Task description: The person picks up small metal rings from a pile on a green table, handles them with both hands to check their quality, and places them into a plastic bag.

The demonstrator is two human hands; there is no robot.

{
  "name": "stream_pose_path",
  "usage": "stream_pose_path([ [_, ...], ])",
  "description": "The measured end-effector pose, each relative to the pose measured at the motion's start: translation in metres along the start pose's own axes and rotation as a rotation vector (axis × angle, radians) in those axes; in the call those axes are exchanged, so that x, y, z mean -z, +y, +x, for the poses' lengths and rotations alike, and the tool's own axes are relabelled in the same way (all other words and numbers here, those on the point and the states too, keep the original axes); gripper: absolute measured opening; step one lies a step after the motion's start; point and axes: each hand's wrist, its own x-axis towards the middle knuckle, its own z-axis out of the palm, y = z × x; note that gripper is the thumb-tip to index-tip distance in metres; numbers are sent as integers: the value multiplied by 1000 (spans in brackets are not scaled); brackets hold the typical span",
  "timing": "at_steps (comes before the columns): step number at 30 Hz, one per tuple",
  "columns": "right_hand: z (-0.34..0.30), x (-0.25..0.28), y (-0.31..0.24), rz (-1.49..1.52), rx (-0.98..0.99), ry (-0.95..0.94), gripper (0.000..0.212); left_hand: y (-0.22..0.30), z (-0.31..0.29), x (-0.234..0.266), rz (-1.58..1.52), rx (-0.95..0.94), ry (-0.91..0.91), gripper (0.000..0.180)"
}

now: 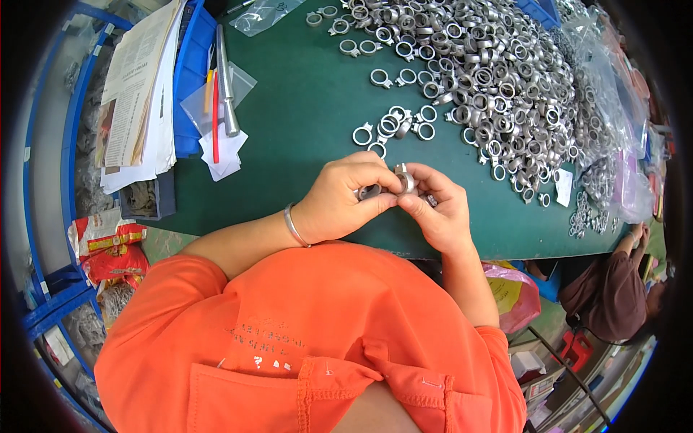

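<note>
Near the front edge of the green table, my two hands meet fingertip to fingertip. Between them is a silver metal ring [407, 183] with a small raised block on its rim, pinched by the fingers of both. My left hand [338, 193], with a bangle [294, 226] at the wrist, also has a second metal ring [370, 192] tucked in its curled fingers. Another small metal piece [431, 200] shows by the curled fingers of my right hand [446, 216]; its shape is partly hidden. Just beyond lies a small group of loose rings [393, 124].
A large heap of similar rings [498, 79] covers the table's far right, beside clear plastic bags [610, 94]. On the left are a tapered metal rod [225, 83], a red stick [215, 119], a blue bin [189, 79] and papers [137, 86]. Another person [610, 292] sits at right.
</note>
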Motion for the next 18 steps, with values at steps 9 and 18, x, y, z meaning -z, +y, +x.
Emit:
stream_pose_path([
  [9,1,2,2,-193,199,69,29,11,-2,0,-491,458,-34,9],
  [18,-1,-3,-2,-393,371,138,27,11,-1,-2,-395,364,48,9],
])
